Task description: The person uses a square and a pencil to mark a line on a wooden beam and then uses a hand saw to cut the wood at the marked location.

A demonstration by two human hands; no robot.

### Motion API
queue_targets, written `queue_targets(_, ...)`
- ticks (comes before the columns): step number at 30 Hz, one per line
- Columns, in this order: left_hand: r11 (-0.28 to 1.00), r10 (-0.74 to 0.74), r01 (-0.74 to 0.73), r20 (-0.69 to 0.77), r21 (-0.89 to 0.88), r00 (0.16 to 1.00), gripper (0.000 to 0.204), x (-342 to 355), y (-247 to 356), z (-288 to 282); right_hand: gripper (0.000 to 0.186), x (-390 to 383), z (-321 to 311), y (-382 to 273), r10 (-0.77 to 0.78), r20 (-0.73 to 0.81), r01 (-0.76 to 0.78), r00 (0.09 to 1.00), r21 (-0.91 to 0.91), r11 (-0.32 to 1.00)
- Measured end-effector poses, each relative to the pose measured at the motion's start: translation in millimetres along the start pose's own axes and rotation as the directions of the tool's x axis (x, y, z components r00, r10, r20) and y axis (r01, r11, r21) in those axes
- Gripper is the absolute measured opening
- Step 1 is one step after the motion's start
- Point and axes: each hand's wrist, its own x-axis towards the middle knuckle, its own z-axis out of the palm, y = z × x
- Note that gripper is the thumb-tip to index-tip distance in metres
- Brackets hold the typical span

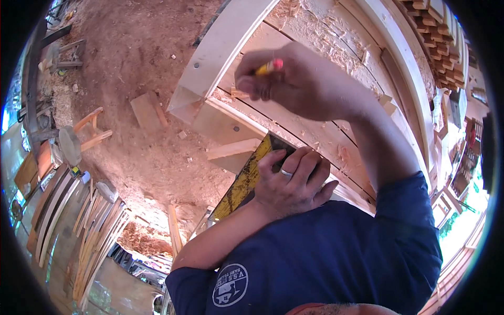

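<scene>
Raised over the planked wooden bench, my right hand [283, 81] is closed around a yellow pencil [269, 67], its pink eraser end up. The hand is a little blurred, and the pencil's tip is hidden by the fingers. Close to my body, my left hand [294, 181] has its fingers curled over the end of a worn yellow-and-black straight bar [239, 184]; a ring is on one finger. That bar lies slantwise against the edge of a pale wooden frame [226, 123], near a short wood strip [236, 149].
A wooden rail [226, 39] curves away from the frame's corner. Shavings [336, 37] litter the bench planks. Stacked timber pieces [438, 47] stand at far right. Long curved boards [55, 210] lean at left. A loose board [147, 113] lies on the reddish dirt floor [126, 58].
</scene>
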Motion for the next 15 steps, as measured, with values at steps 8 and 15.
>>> queue_targets(8,1.000,-0.002,0.002,-0.013,0.005,1.000,0.023,2.0,-0.5,-2.3,0.023,-37.6,12.9,1.4,0.028,0.287,-0.073,0.958,0.145,0.987)
queue_targets(15,1.000,0.009,-0.008,-0.048,0.020,0.999,0.023,-2.6,-0.5,0.9,0.020,-51.3,28.3,11.7,0.005,0.227,-0.050,0.974,0.195,0.979)
